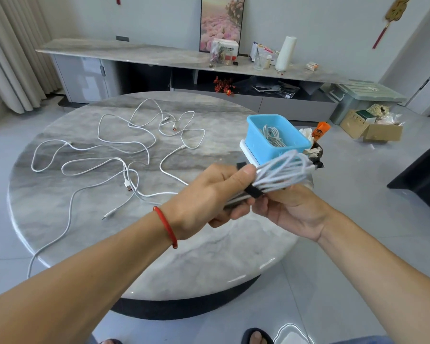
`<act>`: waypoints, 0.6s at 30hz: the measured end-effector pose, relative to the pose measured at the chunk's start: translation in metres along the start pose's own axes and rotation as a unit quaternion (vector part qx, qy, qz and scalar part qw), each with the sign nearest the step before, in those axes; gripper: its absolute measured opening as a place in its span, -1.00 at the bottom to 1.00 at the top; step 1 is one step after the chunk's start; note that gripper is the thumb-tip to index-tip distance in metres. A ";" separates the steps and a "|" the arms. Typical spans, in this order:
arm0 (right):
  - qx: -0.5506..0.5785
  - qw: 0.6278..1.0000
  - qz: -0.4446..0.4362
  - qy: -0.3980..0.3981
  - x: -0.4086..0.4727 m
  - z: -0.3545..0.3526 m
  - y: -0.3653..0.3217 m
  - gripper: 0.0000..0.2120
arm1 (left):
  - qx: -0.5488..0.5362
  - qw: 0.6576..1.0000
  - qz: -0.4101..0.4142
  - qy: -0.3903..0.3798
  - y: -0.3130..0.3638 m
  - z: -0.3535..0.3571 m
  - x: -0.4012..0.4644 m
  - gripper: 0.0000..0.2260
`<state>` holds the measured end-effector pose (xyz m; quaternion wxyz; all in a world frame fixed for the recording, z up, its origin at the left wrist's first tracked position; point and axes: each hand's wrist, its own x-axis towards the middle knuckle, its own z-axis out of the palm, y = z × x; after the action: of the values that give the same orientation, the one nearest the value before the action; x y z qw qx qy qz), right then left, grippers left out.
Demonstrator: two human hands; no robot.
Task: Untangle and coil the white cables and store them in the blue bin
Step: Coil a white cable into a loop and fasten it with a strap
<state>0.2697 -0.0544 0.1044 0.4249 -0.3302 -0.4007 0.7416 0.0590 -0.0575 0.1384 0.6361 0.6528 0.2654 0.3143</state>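
i see a round counter (209,249), glossy grey-veined marble top on a dark base. loose white cables (124,145) sprawl over its left and middle, smooth thin cord in overlapping loops, several plug ends showing, one strand hanging off the near-left edge. blue bin (258,142) sits at the counter's right edge, rectangular matte plastic with rounded corners, on a flat white base (246,150); one coiled white cable (273,136) already lies inside it. both hands hold a coiled bundle (281,173) above the counter, just in front of the bin: many parallel white strands, braided-looking, folded into a long oval. left hand (209,194) clenched on the bundle's near end, thumb pressing on top; right hand (291,209) cupped under it, fingers grasping from below. a black strap (255,191), flat and fabric-like, wraps the bundle between the two hands. thin red cord bracelet (166,227) on the left wrist.
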 end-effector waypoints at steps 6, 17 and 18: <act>-0.089 0.991 0.101 -0.015 -0.013 -0.011 -0.015 -0.78 | 0.253 0.959 0.091 -0.089 0.005 -0.003 -0.011 -0.65; -0.557 0.826 -0.046 0.069 -0.003 0.037 -0.006 -0.81 | 0.520 0.852 -0.061 -0.010 -0.032 -0.019 -0.002 -0.47; -0.586 0.803 -0.069 0.086 -0.002 0.042 -0.003 -0.80 | 0.513 0.854 -0.082 0.013 -0.033 -0.019 0.000 -0.50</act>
<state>0.2372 -0.0686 0.1270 0.2335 -0.5502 -0.7425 0.3024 0.0467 -0.0437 0.1049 0.2308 0.8582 0.4499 0.0886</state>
